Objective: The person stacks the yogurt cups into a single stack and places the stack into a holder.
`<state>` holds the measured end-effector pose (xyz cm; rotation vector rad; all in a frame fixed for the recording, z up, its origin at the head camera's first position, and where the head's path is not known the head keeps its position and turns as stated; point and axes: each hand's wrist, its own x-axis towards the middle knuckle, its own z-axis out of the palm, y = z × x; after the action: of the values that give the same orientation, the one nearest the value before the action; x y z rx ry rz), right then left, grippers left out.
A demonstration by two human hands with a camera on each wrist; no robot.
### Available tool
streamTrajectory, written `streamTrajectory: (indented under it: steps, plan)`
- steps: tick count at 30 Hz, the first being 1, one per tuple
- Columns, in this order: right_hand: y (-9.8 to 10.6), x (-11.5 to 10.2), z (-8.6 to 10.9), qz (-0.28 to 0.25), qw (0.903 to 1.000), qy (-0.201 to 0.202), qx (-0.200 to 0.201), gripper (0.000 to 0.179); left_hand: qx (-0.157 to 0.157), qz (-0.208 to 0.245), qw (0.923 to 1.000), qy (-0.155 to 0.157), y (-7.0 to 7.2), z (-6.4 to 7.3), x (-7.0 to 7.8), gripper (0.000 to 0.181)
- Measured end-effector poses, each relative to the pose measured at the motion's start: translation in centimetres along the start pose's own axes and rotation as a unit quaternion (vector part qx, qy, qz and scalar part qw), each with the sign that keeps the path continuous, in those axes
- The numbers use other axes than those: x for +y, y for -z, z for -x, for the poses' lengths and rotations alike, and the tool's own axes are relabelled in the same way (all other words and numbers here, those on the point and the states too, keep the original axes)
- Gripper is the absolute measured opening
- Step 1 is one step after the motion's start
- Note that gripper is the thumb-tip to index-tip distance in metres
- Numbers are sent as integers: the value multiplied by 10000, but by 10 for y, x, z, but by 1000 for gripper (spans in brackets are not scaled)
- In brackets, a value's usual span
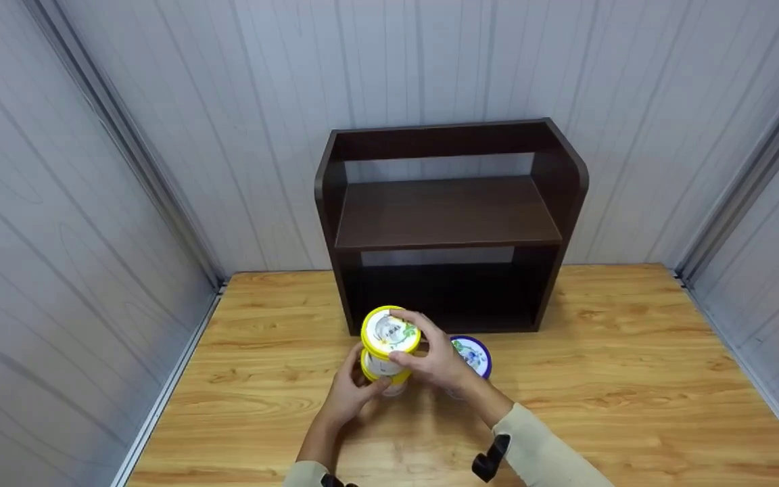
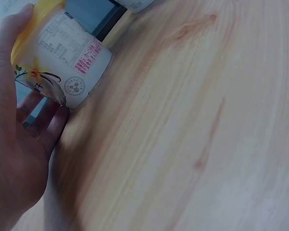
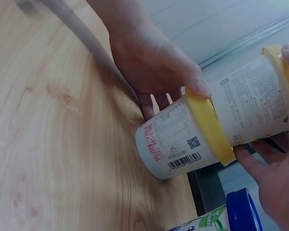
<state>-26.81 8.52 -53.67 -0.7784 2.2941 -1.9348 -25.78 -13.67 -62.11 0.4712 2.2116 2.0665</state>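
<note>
Two white paper tubs with yellow lids stand one on top of the other in front of the shelf. My right hand (image 1: 442, 360) grips the upper tub (image 1: 384, 331) around its lid, thumb on the near side. Lower down, my left hand (image 1: 347, 398) holds the lower tub (image 3: 176, 139), its thumb at the yellow rim and its fingers around the far side. In the right wrist view the upper tub's base meets the lower tub's lid. A tub with a dark blue lid (image 1: 472, 353) stands just right of the stack, partly hidden behind my right hand and wrist.
A dark brown two-tier shelf (image 1: 450, 213) stands at the back of the wooden table (image 1: 633, 379), close behind the tubs. Pale panelled walls (image 1: 214, 122) enclose the table at the back and both sides.
</note>
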Motion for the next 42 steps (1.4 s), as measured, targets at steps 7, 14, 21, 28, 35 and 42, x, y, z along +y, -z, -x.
streamTrajectory:
  steps: [7,14,21,28,35,42]
  plan:
    - [0,0,-1,-21,9999,-82,-82,66,26,37,10000,28,2,0,-1,86]
    - [-1,1,-1,-127,9997,-132,-134,65,32,45,10000,44,1,1,0,88]
    - [-2,1,-2,-221,9996,-135,-110,66,13,53,10000,56,0,0,-1,86]
    - [-3,1,-1,-235,9996,-90,-104,69,18,20,10000,16,1,0,-1,85]
    - [-1,-1,1,-313,9994,-76,-159,79,19,40,10000,12,1,1,-2,85]
    - [7,-1,3,-400,9991,96,-117,81,27,65,10000,-50,0,1,-3,82]
